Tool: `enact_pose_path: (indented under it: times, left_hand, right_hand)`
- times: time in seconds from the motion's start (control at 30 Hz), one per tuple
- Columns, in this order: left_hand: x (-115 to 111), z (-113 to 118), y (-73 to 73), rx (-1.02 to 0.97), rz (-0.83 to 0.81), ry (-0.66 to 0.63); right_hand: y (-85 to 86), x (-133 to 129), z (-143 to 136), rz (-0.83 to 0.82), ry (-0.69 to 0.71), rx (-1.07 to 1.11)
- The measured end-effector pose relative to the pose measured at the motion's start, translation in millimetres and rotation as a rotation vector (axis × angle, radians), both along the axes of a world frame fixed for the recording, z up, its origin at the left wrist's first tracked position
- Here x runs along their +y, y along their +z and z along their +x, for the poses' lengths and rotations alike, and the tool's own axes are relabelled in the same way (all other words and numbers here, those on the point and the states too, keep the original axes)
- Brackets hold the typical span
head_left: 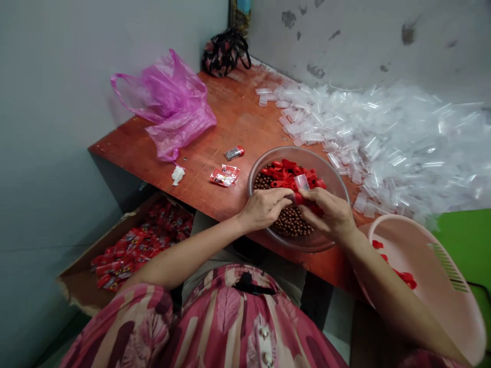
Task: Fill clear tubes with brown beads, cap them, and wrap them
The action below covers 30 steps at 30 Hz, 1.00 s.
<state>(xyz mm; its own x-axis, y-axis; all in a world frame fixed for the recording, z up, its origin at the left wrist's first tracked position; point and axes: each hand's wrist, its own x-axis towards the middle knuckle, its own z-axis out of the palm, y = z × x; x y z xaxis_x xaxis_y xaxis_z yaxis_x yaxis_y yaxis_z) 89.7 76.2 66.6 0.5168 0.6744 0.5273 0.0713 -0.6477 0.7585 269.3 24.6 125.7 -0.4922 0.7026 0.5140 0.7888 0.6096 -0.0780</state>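
Over the bowl, my right hand is closed on a red plastic piece. A clear plastic tube sticks up beside its thumb. My left hand meets it from the left, fingertips pinched at the red piece's end; what they grip is mostly hidden. Below both hands, the translucent bowl contains brown beads, with several red plastic parts heaped on top toward the back.
Clear tubes spread in a large pile at right. A pink basket holds a few red pieces. Left of the bowl lie a small red-capped tube, a red packet and a pink bag. A carton of red packages sits below.
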Motion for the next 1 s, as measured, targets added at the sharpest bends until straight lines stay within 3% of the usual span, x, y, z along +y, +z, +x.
enact_pose_path:
  times: [0.1,0.23,0.43,0.6,0.8,0.9,1.0]
  left_hand:
    - [0.7,3.0,2.9,-0.034,-0.037,0.006]
    - [0.2,4.4,0.1,-0.072,0.032,0.028]
    - [-1.8,2.1,-6.2,0.035,0.103,0.024]
    - [0.8,2.3,1.1,-0.038,-0.086,0.054]
    - [6.6,5.1,10.6,-0.136,-0.398,0.004]
    - [6.8,7.4,9.6,-0.153,-0.417,-0.020]
    - [5.2,8.2,8.4,-0.096,-0.341,0.058]
  right_hand:
    - [-0.2,-4.3,-2.1,0.050,-0.107,0.018]
    - [0.4,-11.0,-10.2,0.134,-0.156,-0.047]
    - [-3.0,-8.8,-6.0,0.082,-0.031,-0.133]
    - [-10.4,2.3,-1.9,-0.019,-0.045,0.047]
    - [-3.9,11.1,-5.1,-0.208,-0.113,0.390]
    - [-3.7,11.6,-3.7,-0.242,-0.107,0.434]
    - [-10.9,14.0,-3.6,-0.150,-0.107,0.360]
